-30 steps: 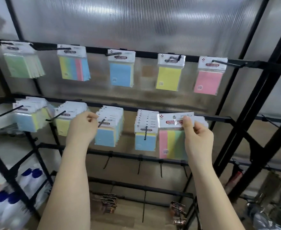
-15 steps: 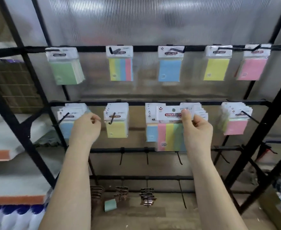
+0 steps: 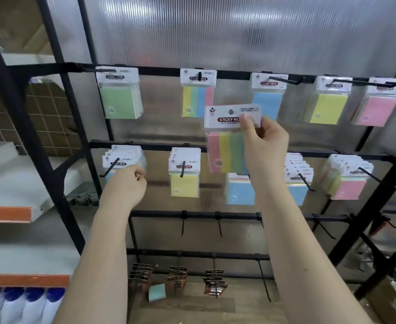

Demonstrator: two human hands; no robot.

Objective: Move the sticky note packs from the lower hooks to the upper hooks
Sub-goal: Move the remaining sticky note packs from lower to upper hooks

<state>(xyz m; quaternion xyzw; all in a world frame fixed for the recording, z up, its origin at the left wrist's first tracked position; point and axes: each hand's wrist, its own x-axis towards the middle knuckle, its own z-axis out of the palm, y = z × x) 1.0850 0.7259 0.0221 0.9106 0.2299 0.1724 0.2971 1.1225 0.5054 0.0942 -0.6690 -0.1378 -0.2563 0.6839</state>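
Note:
My right hand [image 3: 263, 139] pinches the white header of a striped sticky note pack [image 3: 226, 146] (pink, yellow, green) and holds it free of any hook, between the two rows. Just up and left of it, the upper hook [image 3: 199, 76] carries one striped pack [image 3: 197, 99]. My left hand [image 3: 128, 183] has curled fingers at the front of the leftmost lower stack [image 3: 119, 157]; whether it grips a pack I cannot tell. Lower hooks bear stacks: yellow [image 3: 185, 174], blue [image 3: 239, 190], another blue [image 3: 297, 176], pink [image 3: 346, 178]. The upper row also has green [image 3: 121, 94], blue [image 3: 267, 94], yellow [image 3: 330, 101] and pink [image 3: 379, 104] packs.
Black rack bars [image 3: 227, 216] below carry bare hooks and, lower down, small dark carded items [image 3: 141, 274]. A loose teal pad [image 3: 156, 292] lies on the floor. White foam shelves with orange edges [image 3: 7, 213] and blue-capped bottles [image 3: 16, 305] stand at the left.
My right hand has lifted the striped pack off the lower row up toward the upper row. The view has shifted left. My left hand stays at the leftmost lower stack.

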